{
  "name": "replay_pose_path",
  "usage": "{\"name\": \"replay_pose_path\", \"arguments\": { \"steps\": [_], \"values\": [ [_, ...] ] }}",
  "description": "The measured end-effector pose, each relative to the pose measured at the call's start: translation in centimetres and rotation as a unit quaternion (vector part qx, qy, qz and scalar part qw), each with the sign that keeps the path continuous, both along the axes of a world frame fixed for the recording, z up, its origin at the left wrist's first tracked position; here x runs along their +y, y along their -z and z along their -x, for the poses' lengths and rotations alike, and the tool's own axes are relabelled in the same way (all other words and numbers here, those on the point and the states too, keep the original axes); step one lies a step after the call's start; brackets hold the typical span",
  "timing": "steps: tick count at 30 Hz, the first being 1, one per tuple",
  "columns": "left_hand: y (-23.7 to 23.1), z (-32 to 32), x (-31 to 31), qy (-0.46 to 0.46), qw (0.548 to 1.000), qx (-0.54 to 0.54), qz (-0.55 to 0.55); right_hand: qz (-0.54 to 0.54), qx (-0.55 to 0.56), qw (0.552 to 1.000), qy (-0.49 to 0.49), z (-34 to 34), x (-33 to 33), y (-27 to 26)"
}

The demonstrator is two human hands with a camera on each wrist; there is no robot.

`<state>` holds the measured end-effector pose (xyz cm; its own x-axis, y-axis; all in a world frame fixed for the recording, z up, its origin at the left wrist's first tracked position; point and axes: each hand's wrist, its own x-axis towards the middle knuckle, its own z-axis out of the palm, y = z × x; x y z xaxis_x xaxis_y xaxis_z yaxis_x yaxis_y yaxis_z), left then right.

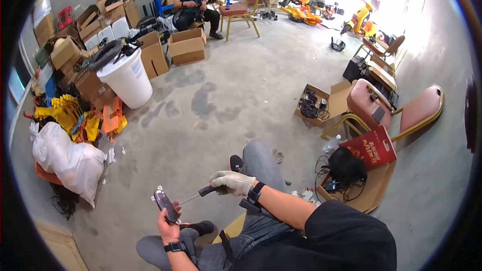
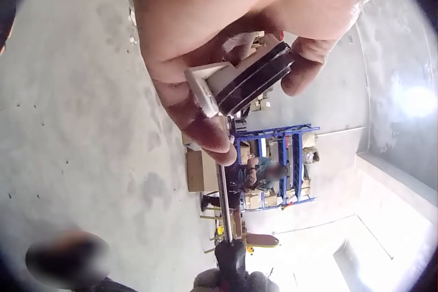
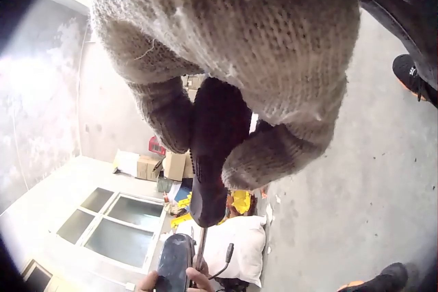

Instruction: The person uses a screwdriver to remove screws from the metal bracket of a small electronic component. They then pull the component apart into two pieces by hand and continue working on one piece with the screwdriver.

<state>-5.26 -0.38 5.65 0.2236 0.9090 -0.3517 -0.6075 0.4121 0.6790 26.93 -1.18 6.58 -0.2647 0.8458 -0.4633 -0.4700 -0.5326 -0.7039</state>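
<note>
Bare and held low in front, my left hand (image 1: 169,227) grips a dark, rounded oblong part (image 1: 165,206) with white tabs at its ends. The left wrist view shows this part (image 2: 256,80) edge-on between thumb and fingers, its pale body backed by a black rim. On my right hand (image 1: 233,182) is a knitted glove; its fingers are curled round the dark handle of a screwdriver (image 1: 206,190). The metal shaft (image 2: 224,203) points toward the part, its tip hidden by the left fingers. In the right wrist view the screwdriver handle (image 3: 217,134) sits between gloved thumb and fingers.
An open carton (image 1: 381,190) with black cables lies to my right, near pink chairs (image 1: 369,103). On the left stand a white bin (image 1: 133,83) and a white sack (image 1: 68,158). Another person (image 1: 191,5) sits by blue shelving at the back.
</note>
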Motion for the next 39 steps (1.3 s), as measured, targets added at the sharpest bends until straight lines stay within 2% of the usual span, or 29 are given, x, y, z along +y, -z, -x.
{"name": "replay_pose_path", "arguments": {
  "steps": [4,6,8,12,15,17,18,20,21,23,24,25,26,27,28,30,34,35,37,39],
  "values": [
    [-0.1,-0.1,-1.0,-0.003,0.999,0.05,-0.007,0.004,-0.003,1.0,-0.011,0.4,-0.3,-0.3],
    [0.1,-0.1,-1.0,0.009,0.996,0.075,-0.048,0.003,-0.009,1.0,-0.011,0.3,-0.2,-0.3],
    [0.8,0.3,-0.8,0.007,0.998,0.059,-0.02,-0.014,-0.014,0.999,-0.037,0.2,0.0,0.2],
    [2.8,0.7,0.2,0.022,0.998,0.053,-0.006,-0.006,-0.049,0.998,-0.029,0.2,-0.2,-0.4],
    [4.9,0.6,1.4,0.021,0.999,0.044,0.008,0.016,-0.094,0.995,0.015,-0.2,-0.5,-1.8],
    [6.2,0.1,2.5,0.017,0.999,0.022,0.042,0.034,-0.053,0.994,0.085,-0.4,0.1,-2.2],
    [6.8,-0.8,3.4,0.006,0.999,0.008,0.046,0.037,-0.067,0.994,0.073,-0.7,0.9,-3.1],
    [8.7,-1.4,4.9,0.014,0.998,0.029,0.057,0.042,-0.037,0.99,0.131,0.6,1.3,-4.0],
    [10.6,-2.0,5.8,0.025,0.999,0.001,0.044,-0.003,-0.06,0.991,0.122,0.6,1.5,-4.5],
    [12.2,-3.0,6.1,0.049,0.995,0.076,0.047,-0.007,-0.112,0.986,0.125,0.9,2.7,-4.9],
    [12.4,-3.4,5.4,0.039,0.989,0.127,0.065,-0.022,-0.152,0.984,0.087,1.3,3.1,-5.7],
    [16.0,-3.1,6.6,0.092,0.978,0.161,0.094,0.083,0.018,0.991,0.107,0.8,4.1,-2.5],
    [17.7,-3.6,6.9,0.066,0.975,0.181,0.113,0.107,0.043,0.991,0.073,0.5,4.6,-2.0],
    [18.9,-3.5,7.7,0.084,0.973,0.18,0.119,0.087,0.067,0.993,0.046,0.4,5.3,-1.1],
    [20.2,-3.5,7.1,0.087,0.966,0.182,0.164,0.111,0.087,0.989,0.035,-0.2,5.7,0.3],
    [21.9,-3.6,8.1,0.049,0.953,0.214,0.209,0.143,0.05,0.986,0.062,1.0,6.8,0.5],
    [24.8,-4.9,9.3,0.095,0.919,0.264,0.277,0.23,0.054,0.962,0.14,1.3,7.5,2.6],
    [27.0,-5.6,10.1,0.132,0.909,0.291,0.268,0.228,0.043,0.958,0.168,0.8,7.2,4.4],
    [27.7,-6.6,10.9,0.172,0.892,0.342,0.239,0.199,0.007,0.966,0.167,0.3,6.7,4.7],
    [28.9,-7.5,11.1,0.151,0.896,0.356,0.216,0.218,-0.029,0.963,0.159,0.6,7.5,4.2]
  ]
}}
